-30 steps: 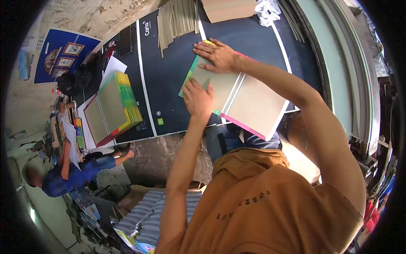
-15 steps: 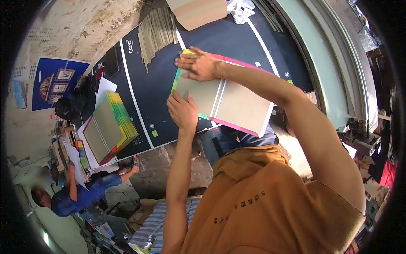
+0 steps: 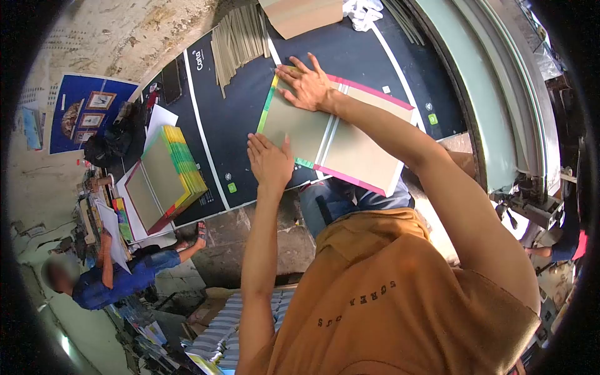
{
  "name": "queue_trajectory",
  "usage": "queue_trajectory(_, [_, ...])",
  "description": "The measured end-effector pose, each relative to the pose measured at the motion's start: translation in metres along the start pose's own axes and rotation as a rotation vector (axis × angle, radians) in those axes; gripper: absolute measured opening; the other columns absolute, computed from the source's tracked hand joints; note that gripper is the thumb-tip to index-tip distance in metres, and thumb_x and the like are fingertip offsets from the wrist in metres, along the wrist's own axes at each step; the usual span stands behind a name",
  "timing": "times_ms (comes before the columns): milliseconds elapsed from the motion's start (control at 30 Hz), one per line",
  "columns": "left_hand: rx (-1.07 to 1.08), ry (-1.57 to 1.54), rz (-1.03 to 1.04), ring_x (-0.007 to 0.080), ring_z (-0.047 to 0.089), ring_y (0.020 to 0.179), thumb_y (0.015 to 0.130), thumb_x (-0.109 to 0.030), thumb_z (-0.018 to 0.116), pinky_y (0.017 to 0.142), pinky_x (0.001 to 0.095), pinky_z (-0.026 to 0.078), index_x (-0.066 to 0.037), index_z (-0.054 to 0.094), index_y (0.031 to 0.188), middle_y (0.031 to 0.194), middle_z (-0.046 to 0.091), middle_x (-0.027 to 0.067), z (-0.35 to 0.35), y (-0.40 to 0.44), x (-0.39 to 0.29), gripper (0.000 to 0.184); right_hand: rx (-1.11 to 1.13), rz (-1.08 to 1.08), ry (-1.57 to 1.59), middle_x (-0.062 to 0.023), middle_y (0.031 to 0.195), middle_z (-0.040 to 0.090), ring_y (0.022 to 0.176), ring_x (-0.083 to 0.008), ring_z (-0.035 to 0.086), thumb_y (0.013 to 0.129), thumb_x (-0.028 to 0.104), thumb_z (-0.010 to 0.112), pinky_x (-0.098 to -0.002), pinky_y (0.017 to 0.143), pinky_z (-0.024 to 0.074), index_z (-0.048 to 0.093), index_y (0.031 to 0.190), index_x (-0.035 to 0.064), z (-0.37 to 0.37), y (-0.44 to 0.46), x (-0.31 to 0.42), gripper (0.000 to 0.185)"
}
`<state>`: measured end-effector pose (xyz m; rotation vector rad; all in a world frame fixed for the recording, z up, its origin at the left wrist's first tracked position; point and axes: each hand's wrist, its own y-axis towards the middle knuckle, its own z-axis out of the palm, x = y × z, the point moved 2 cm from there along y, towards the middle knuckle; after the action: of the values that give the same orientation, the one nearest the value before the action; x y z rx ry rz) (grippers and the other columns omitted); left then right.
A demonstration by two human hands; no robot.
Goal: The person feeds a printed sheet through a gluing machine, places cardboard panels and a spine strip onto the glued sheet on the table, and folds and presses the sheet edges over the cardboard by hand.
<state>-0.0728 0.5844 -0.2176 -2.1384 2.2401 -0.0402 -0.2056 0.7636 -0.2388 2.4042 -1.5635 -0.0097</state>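
A book cover [image 3: 365, 134] lies inside-up on the dark table, its grey boards showing, with pink, green and yellow margins turned over the edges and white strips down the spine. My right hand [image 3: 306, 84] rests flat across its far left part, fingers spread near the top edge. At the left edge, my left hand [image 3: 272, 161] lies with its fingers stretched out over the green margin and its thumb raised. Neither hand grips anything.
To the left is a stack of similar covers [image 3: 181, 164]. Cardboard strips [image 3: 240, 44] and a brown board [image 3: 300, 17] lie at the back, beside a white cloth [image 3: 362, 14]. A grey-green machine [image 3: 465, 75] borders the right side. A person [image 3: 119, 284] holds papers at lower left.
My right hand has shifted a little to the right and upward, and its fingers have spread apart. My left hand stays by the left edge. The view has shifted slightly.
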Motion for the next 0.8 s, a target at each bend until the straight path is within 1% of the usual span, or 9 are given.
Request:
queue_trajectory(167, [-0.331, -0.016, 0.041, 0.0451, 0.049, 0.133, 0.098, -0.044, 0.056, 0.115, 0.0467, 0.036, 0.015, 0.044, 0.139, 0.142, 0.048, 0.0358, 0.031, -0.013, 0.006, 0.074, -0.084, 0.04, -0.086, -0.0163, 0.145, 0.053, 0.143, -0.0342, 0.037, 0.094, 0.038, 0.055, -0.063, 0.118, 0.021, 0.051, 0.141, -0.0032, 0.017, -0.024, 0.02, 0.062])
queue_trajectory(200, [-0.382, -0.024, 0.035, 0.0435, 0.052, 0.131, 0.096, -0.045, 0.06, 0.113, 0.0468, 0.038, 0.014, 0.046, 0.138, 0.14, 0.051, 0.0342, 0.035, -0.019, 0.006, 0.073, 0.063, 0.107, -0.002, -0.0184, 0.144, 0.053, 0.142, -0.0352, 0.038, 0.093, 0.04, 0.056, -0.0628, 0.117, 0.0213, 0.051, 0.14, -0.0053, -0.011, -0.048, 0.031, 0.065])
queue_trajectory(300, [-0.132, -0.253, -0.056, 0.0385, 0.061, 0.121, 0.092, -0.039, 0.067, 0.105, 0.0484, 0.045, 0.008, 0.055, 0.133, 0.13, 0.061, 0.0298, -0.007, -0.011, -0.005, 0.063, 0.097, 0.319, 0.185, -0.0317, 0.138, 0.05, 0.14, -0.0426, 0.039, 0.09, 0.048, 0.062, -0.0667, 0.115, 0.0214, 0.041, 0.145, -0.0069, -0.095, -0.142, 0.06, 0.08])
queue_trajectory(367, [-0.001, -0.425, -0.106, 0.0353, 0.066, 0.113, 0.09, -0.036, 0.069, 0.099, 0.0478, 0.049, 0.004, 0.06, 0.129, 0.122, 0.067, 0.0245, -0.064, 0.019, -0.039, 0.056, 0.289, 0.482, 0.199, -0.0385, 0.142, 0.043, 0.145, -0.0487, 0.028, 0.091, 0.059, 0.058, -0.0671, 0.118, 0.0096, 0.032, 0.153, -0.0026, -0.124, -0.189, 0.073, 0.091])
queue_trajectory(433, [-0.345, -0.533, 0.4, 0.0368, 0.062, 0.117, 0.092, -0.036, 0.067, 0.101, 0.0459, 0.048, 0.004, 0.062, 0.126, 0.125, 0.065, 0.0235, -0.045, 0.068, -0.075, 0.053, 0.314, 0.64, 0.217, -0.0407, 0.148, 0.035, 0.149, -0.0499, 0.02, 0.094, 0.068, 0.046, -0.0666, 0.119, 0.0031, 0.019, 0.158, 0.0022, -0.121, -0.209, 0.087, 0.096])
queue_trajectory(500, [-0.461, -0.437, 0.708, 0.0375, 0.059, 0.121, 0.094, -0.037, 0.064, 0.103, 0.0457, 0.046, 0.001, 0.063, 0.126, 0.131, 0.062, 0.022, -0.02, 0.119, -0.116, 0.05, 0.388, 0.647, 0.222, -0.0423, 0.151, 0.028, 0.149, -0.0507, 0.016, 0.095, 0.073, 0.035, -0.0667, 0.119, 0.0005, 0.009, 0.161, 0.0054, -0.109, -0.212, 0.091, 0.098])
queue_trajectory(533, [-0.257, -0.493, 0.704, 0.0385, 0.057, 0.121, 0.097, -0.039, 0.06, 0.103, 0.0485, 0.043, -0.002, 0.065, 0.123, 0.13, 0.062, 0.0207, 0.01, 0.144, -0.12, 0.046, 0.414, 0.641, 0.234, -0.0425, 0.152, 0.026, 0.15, -0.0506, 0.015, 0.095, 0.073, 0.033, -0.0667, 0.119, 0.0005, 0.008, 0.161, 0.0048, -0.11, -0.207, 0.088, 0.098])
queue_trajectory(633, [-0.235, -0.251, 0.64, 0.0359, 0.059, 0.108, 0.097, -0.049, 0.057, 0.088, 0.0516, 0.047, -0.007, 0.065, 0.096, 0.109, 0.063, 0.0144, -0.02, 0.144, -0.106, 0.043, 0.333, 0.606, 0.202, -0.0421, 0.152, 0.028, 0.15, -0.0488, 0.015, 0.097, 0.069, 0.035, -0.0657, 0.119, 0.0016, 0.019, 0.158, 0.0005, -0.098, -0.192, 0.079, 0.093])
queue_trajectory(800, [-0.037, -0.204, 0.34, 0.0488, 0.06, 0.096, 0.102, -0.055, 0.043, 0.082, 0.0571, 0.046, 0.002, 0.057, 0.091, 0.103, 0.062, 0.0274, -0.011, 0.097, 0.004, 0.06, 0.23, 0.487, 0.121, -0.0332, 0.156, 0.031, 0.151, -0.0424, 0.02, 0.099, 0.06, 0.038, -0.0642, 0.12, 0.0045, 0.039, 0.151, 0.0007, -0.065, -0.156, 0.064, 0.079])
